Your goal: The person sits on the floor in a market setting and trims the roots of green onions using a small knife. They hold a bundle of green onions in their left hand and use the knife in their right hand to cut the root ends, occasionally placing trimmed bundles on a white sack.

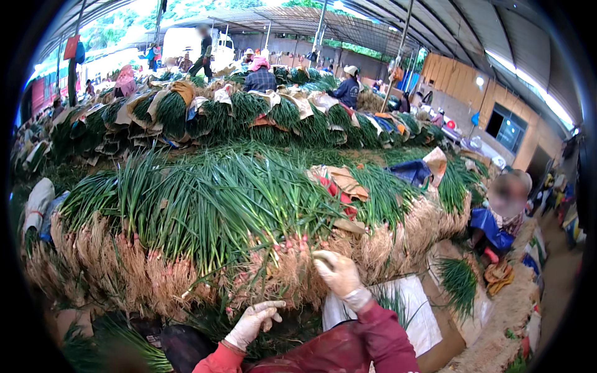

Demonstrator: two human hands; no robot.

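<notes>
Both my hands wear whitish gloves. My right hand (336, 274) is at the front of a long heap of green onions (224, 200), fingers apart and curved, close to the pale, tangled roots (280, 275). Nothing shows between its thumb and fingers. My left hand (255, 321) is lower and to the left, just in front of the roots, palm inward with its fingers loosely bent and holding nothing visible. The onions lie with their reddish bulbs and roots towards me and their leaves pointing away.
A white woven sack (410, 307) lies right of my knees, near a small onion bundle (457, 282). More onions (116, 347) lie at lower left. A person (503, 224) sits at the right. Behind the heap stretches another stacked row (280, 112), with several people beyond.
</notes>
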